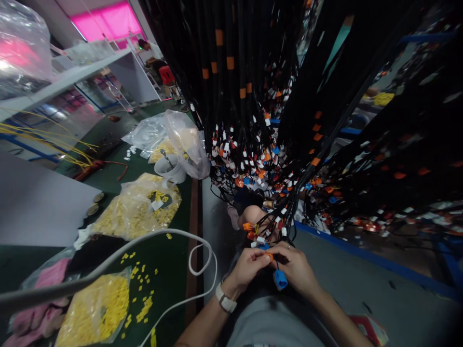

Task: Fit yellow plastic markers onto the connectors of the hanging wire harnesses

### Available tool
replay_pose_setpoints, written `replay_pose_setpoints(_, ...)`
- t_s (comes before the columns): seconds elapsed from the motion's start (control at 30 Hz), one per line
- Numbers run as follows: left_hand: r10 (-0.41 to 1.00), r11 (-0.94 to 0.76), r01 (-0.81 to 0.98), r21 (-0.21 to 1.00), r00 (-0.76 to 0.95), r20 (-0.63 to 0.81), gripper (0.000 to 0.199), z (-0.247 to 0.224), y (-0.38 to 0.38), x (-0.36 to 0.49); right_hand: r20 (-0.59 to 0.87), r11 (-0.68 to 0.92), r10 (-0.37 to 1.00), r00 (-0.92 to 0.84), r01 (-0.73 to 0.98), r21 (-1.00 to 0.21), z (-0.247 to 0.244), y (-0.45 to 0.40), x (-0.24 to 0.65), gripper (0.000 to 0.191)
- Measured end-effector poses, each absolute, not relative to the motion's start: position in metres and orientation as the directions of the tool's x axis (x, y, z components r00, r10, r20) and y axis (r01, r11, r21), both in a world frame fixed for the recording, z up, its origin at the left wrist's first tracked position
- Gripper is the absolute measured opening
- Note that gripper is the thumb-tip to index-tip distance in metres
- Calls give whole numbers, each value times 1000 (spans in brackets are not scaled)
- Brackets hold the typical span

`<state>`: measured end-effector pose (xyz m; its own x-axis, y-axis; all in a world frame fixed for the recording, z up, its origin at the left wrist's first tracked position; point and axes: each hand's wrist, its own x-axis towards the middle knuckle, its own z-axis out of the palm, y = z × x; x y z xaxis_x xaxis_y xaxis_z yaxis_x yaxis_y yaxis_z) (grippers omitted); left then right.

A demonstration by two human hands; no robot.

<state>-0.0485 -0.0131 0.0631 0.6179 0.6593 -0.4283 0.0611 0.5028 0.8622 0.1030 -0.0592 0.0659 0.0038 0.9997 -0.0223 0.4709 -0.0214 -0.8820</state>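
Observation:
Close in front of my body, my left hand (249, 269) is closed in a pinch on a small orange connector (269, 257). My right hand (297, 266) meets it from the other side, its thumb and fingers curled in on the same piece. A blue connector (279, 279) dangles on a short dark wire below the right fingers. Just beyond the fingertips is another blue connector (265, 246). Orange connectors (249, 226) and a white connector (284, 232) hang from the ends of the black wire harness (294, 212) above my hands. The fingers partly cover the orange piece.
Thick bundles of black harnesses (231, 86) hang ahead and to the right. A blue rail (361, 255) runs along the right. On the left are bags of yellow parts (126, 212), a white cup (170, 169) and a pale cable (159, 233). A person (154, 58) sits far back.

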Motion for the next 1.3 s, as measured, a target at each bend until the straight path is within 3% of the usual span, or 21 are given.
replay_pose_setpoints(0.27, 578, 709, -26, 705, 594, -560, 39, 55, -7, -52, 64, 23, 996, 60, 517, -856, 63, -62, 102, 26)
replay_pose_setpoints(0.43, 571, 750, -86, 656, 586, -575, 41, 56, -3, -54, 142, 43, 977, 158, 505, -862, 72, -72, 112, 14)
replay_pose_setpoints(0.6, 549, 753, -56, 656, 603, -579, 44, 54, -3, -55, 157, 61, 959, 234, 372, -926, 89, -82, 126, 10)
replay_pose_setpoints(0.8, 610, 718, -50, 694, 526, -593, 41, 50, -1, -57, 199, 133, 967, 157, 355, -926, 108, -89, 127, 23)
replay_pose_setpoints(0.97, 736, 673, -262, 692, 335, -588, 34, 48, 6, -61, 224, 179, 974, 38, 479, -859, 112, -91, 122, 23)
replay_pose_setpoints(1.13, 727, 686, -441, 579, 372, -577, 25, 53, 10, -62, 18, -27, 996, 85, 508, -861, 96, -83, 109, 23)
replay_pose_setpoints(1.3, 718, 696, -477, 537, 452, -529, 18, 57, 7, -62, -173, -198, 980, 99, 542, -817, 72, -65, 96, 29)
